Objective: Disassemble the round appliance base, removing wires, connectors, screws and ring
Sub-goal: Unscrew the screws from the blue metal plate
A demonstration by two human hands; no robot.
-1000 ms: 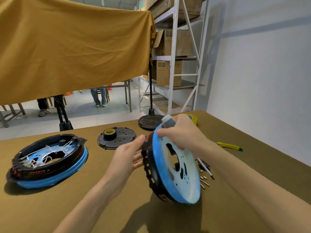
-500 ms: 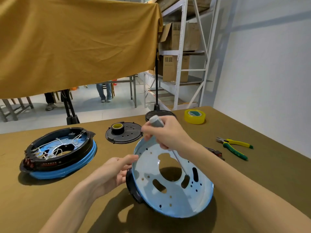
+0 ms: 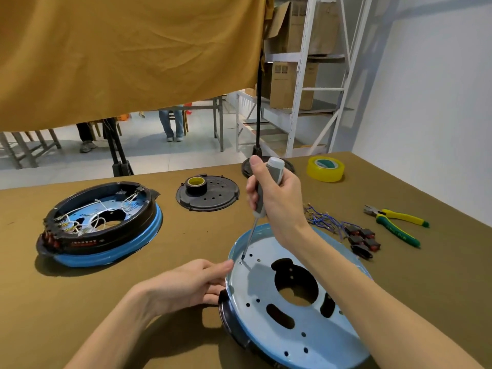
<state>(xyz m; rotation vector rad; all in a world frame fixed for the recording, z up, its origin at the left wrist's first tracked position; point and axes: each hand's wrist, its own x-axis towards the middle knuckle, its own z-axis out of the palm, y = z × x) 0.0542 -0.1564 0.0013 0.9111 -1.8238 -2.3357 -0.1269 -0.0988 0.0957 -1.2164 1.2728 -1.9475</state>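
Here the right hand (image 3: 277, 203) is curled round the grey handle of a screwdriver (image 3: 262, 201), thumb up along the handle, and holds the tool nearly upright with a slight lean, its shaft running down and to the left to a tip that sits on a small screw (image 3: 240, 263) near the left rim of the round appliance base (image 3: 292, 296). That screw lies directly below and a little left of the right hand, and just beside the fingertips of the left hand (image 3: 191, 284), which lies with fingers fairly straight against the base's left edge, steadying it and not wrapped round anything. So the tool's long axis points almost straight into the screw head, and the coming turn depends on keeping that axis in line while the left hand stops the base from spinning; the left hand is the nearer one to the screw, the right is above it. The base itself rests on the worktop (image 3: 106, 302) close in front of the person, pale blue plate upward with a black ring showing beneath its near left edge, between the two forearms. To the right of it lie loose wires with connectors (image 3: 354, 233) and pliers (image 3: 396, 222); well to the left sits a second base (image 3: 101, 225) with its wiring in place.
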